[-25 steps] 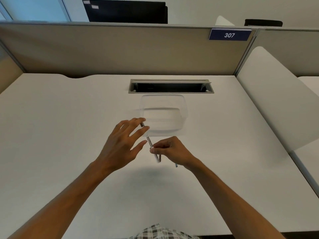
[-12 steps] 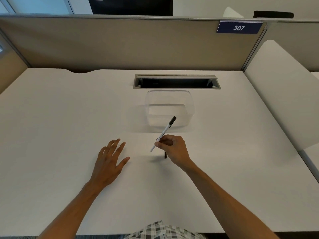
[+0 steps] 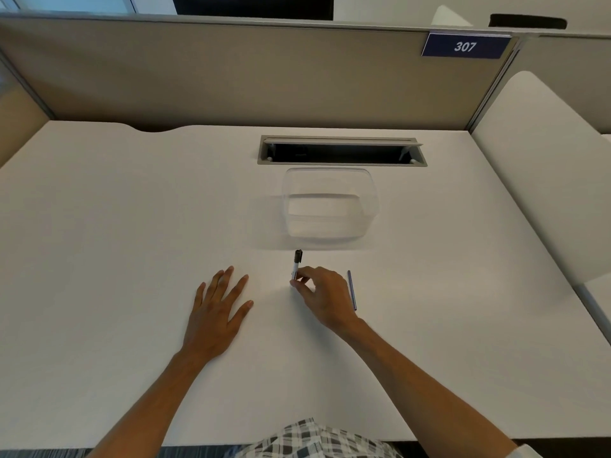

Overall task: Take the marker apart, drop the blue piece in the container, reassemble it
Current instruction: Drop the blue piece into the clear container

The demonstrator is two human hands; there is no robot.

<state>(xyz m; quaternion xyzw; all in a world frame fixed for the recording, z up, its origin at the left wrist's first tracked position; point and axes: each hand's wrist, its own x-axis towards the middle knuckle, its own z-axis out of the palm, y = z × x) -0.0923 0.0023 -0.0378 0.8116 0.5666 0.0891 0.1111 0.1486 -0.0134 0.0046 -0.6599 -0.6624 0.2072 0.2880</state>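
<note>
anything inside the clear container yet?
Nothing visible inside the clear container; its see-through walls show only white desk. The blue piece lies outside, beside the right hand.

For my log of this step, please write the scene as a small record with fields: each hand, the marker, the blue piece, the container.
left hand: flat on the desk, fingers spread, holds nothing
right hand: pinches the marker's lower end
marker: white barrel, black cap pointing toward the container
blue piece: thin rod lying on the desk, right of the right hand
container: clear plastic, open, nothing visible inside
</note>
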